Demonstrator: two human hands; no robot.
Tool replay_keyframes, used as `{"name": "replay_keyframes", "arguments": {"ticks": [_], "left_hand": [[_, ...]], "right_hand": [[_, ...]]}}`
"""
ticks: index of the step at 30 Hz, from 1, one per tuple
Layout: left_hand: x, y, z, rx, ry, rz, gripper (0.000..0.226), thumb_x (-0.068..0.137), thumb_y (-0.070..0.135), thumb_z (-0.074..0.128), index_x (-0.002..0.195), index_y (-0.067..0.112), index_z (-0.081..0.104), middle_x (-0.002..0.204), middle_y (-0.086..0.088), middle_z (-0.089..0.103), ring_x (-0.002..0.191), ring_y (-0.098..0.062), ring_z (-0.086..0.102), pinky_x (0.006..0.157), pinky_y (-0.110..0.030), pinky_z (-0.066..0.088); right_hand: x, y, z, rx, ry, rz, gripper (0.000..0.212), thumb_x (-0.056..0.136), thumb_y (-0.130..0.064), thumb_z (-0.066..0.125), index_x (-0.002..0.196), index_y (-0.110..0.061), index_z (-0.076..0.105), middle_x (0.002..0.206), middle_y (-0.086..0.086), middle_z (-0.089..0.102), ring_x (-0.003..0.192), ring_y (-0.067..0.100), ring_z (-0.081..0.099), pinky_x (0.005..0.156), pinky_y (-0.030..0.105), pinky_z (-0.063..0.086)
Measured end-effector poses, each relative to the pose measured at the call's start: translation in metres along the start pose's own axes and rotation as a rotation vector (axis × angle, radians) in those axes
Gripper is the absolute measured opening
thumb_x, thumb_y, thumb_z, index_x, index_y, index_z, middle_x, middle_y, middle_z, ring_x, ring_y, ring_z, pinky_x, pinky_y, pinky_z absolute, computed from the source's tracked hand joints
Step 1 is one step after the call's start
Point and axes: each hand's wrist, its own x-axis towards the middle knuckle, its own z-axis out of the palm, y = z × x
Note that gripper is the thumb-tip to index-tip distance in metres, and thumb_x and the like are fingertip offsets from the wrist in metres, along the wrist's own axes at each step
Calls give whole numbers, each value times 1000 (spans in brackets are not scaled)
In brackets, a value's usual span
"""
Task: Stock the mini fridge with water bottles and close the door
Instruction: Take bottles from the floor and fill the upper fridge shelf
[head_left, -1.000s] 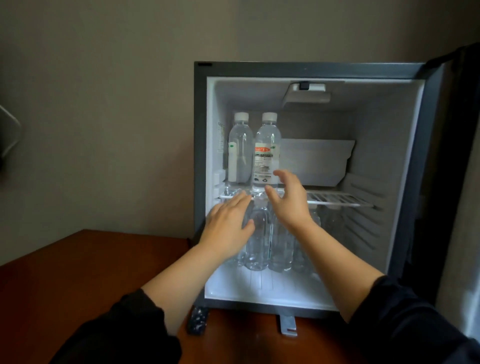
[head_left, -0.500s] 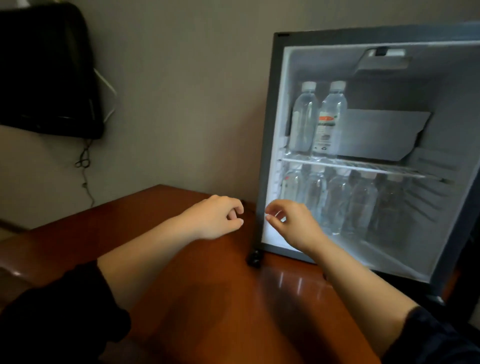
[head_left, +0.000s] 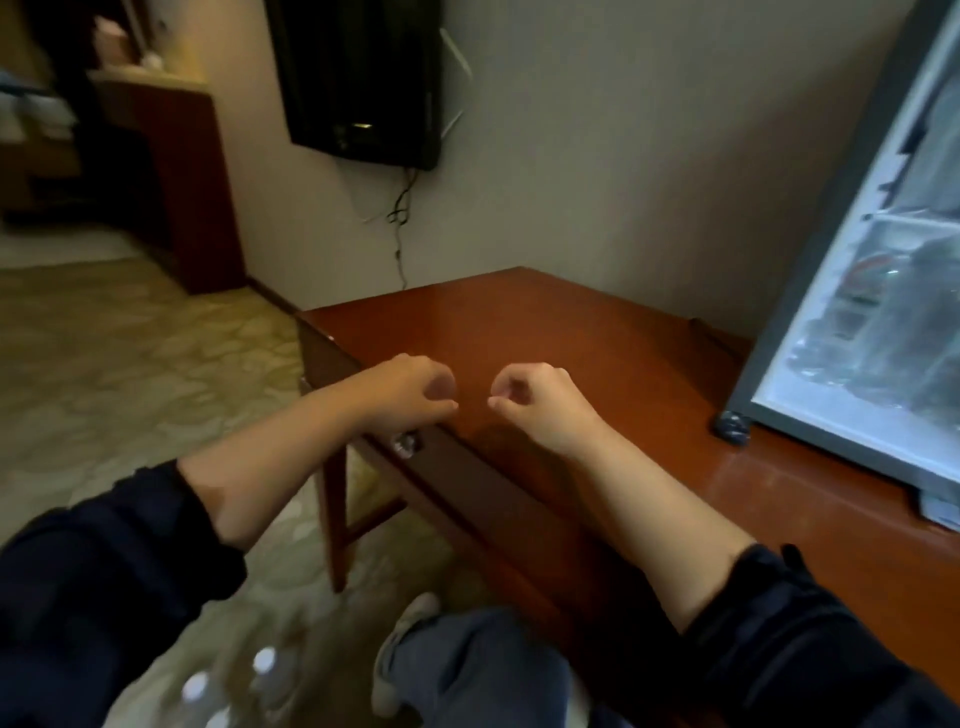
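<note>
The mini fridge (head_left: 777, 332) stands open on the wooden table (head_left: 519, 317) at the right edge of the view. Water bottles (head_left: 878, 312) show as a blur on its lower level. More water bottles (head_left: 264, 661) with white caps stand on the floor at the bottom left. My left hand (head_left: 410, 395) and my right hand (head_left: 540, 408) hover side by side over the table's front edge, left of the fridge. Both have loosely curled fingers and hold nothing.
A dark television (head_left: 363, 78) hangs on the wall with a cable running down behind the table. A drawer knob (head_left: 405, 444) sits under my left hand. My knee (head_left: 467, 670) and shoe are below the table edge. Patterned floor lies to the left.
Both hands have drawn back out of the fridge and curled. The view has swung left and down, so the fridge slid to the right edge and the floor bottles came into sight.
</note>
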Motion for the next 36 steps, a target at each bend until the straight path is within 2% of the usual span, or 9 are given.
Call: {"name": "replay_keyframes", "arguments": {"ticks": [5,10,12,15,19,25,28,32,36], "left_hand": [[-45,-70,15,-15,-27,-188,29,91,36,53,112,16,60,114,-4,64,103,-20,59,83,-29,45],[-86,-132,41,-117,-8,-374,27,90,26,55,111,9,62,111,-9,66,101,-22,59,70,-20,34],[-102,-157,54,-155,-11,-454,28,90,27,56,111,10,62,111,-9,66,101,-23,60,74,-20,37],[-124,-192,76,-225,-37,-552,30,90,27,55,113,9,61,111,-10,65,105,-25,59,83,-23,41],[-155,-233,114,-283,-90,-684,34,92,30,52,118,10,58,118,-10,63,109,-24,57,87,-26,41],[-190,-287,177,-401,-193,-874,38,92,30,52,124,9,54,128,-12,57,115,-25,54,96,-33,42],[-199,-306,205,-449,-205,-930,38,92,30,52,124,9,54,127,-12,57,115,-25,54,96,-31,41],[-202,-319,255,-555,-195,-1022,43,92,29,54,129,10,47,129,-12,55,115,-24,53,92,-28,39],[-192,-324,295,-653,-135,-1136,51,92,27,54,136,7,38,135,-17,50,123,-29,49,99,-32,38]], "right_hand": [[22,-49,66,29,-130,-84,10,89,-26,61,93,-19,66,92,-2,66,89,16,61,80,37,54],[33,-81,140,123,-299,-96,8,88,-20,62,90,-13,65,89,1,64,88,17,61,79,32,49],[33,-90,173,150,-369,-82,10,87,-18,63,90,-9,67,90,5,66,89,19,61,79,32,49],[30,-100,222,203,-478,-62,12,86,-16,64,92,-6,68,90,7,67,88,18,61,77,24,44],[26,-104,283,213,-632,-42,12,86,-15,63,95,-8,69,98,10,70,96,23,64,84,31,49],[11,-96,358,234,-847,45,18,88,-16,62,102,-6,64,103,12,66,92,22,60,77,29,47],[0,-88,391,231,-938,75,12,89,-13,59,99,-8,64,102,12,66,89,18,57,75,25,43],[-11,-73,419,229,-1042,140,17,91,-13,57,103,-2,63,102,13,64,88,18,55,74,22,40],[-4,-58,435,235,-1109,251,12,92,-14,56,100,-7,62,97,8,60,87,16,53,58,16,38]]}}
